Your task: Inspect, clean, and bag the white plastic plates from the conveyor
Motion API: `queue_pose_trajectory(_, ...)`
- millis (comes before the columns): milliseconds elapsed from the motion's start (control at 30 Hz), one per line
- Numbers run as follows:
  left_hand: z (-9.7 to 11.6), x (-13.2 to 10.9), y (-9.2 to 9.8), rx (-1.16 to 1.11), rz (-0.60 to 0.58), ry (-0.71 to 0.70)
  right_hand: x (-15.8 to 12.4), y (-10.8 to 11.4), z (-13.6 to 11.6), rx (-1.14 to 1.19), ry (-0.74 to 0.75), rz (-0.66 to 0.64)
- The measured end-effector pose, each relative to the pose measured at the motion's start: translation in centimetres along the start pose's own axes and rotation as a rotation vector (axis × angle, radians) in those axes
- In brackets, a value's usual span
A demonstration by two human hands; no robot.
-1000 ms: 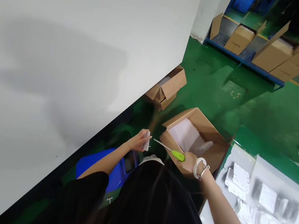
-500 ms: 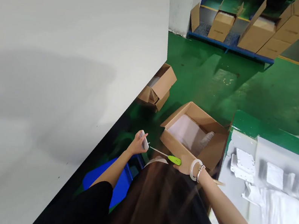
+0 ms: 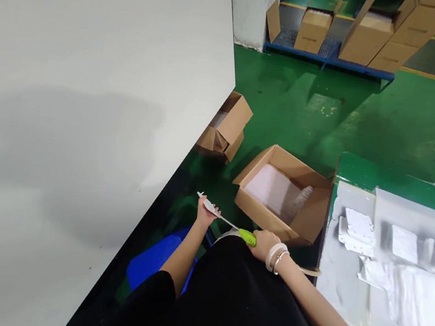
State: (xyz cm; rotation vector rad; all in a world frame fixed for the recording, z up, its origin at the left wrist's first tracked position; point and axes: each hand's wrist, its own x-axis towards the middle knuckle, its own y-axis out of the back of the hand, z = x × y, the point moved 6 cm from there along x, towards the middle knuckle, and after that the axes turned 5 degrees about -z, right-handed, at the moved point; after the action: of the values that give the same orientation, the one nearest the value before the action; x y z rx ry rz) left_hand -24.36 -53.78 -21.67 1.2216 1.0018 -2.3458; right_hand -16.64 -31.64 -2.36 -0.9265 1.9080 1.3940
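My left hand grips a small flat white plastic part, which has a short prong at its far end. In my right hand is a green-handled tool with a thin straight metal shaft, like a screwdriver. The shaft points left, and its tip meets or overlaps the near edge of the white part; whether it touches I cannot tell. Both hands are low in front of my dark clothing. Just beyond them lies an open cardboard box with white sheet material and a clear wrapped bundle inside.
A large white panel fills the left side. To the right, a table bears white square parts and white bags. A blue bin sits below my left arm. Farther off, cardboard boxes stand on a blue rack.
The white part has turned in my left hand, and its prong now points away to the upper left. My right hand has shifted slightly left with the tool, whose shaft now reaches the part.
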Motion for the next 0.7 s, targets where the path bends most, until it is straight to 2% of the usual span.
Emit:
queue_pose_trajectory(400, 1.3, -1.5, -1.2, -0.052, -0.160, -0.007, 0.2, -1.3, 0.0, -0.007, 0.030, -0.010)
queue_pose_trajectory(533, 2.0, -1.6, -0.5, -0.073, -0.131, -0.009, 0.0, -1.2, -0.5, -0.010, 0.084, 0.008)
queue_pose_trajectory(700, 2.2, -1.9, 0.9, -0.080, -0.004, -0.004, 0.0, -0.9, -1.2, -0.024, 0.073, 0.020)
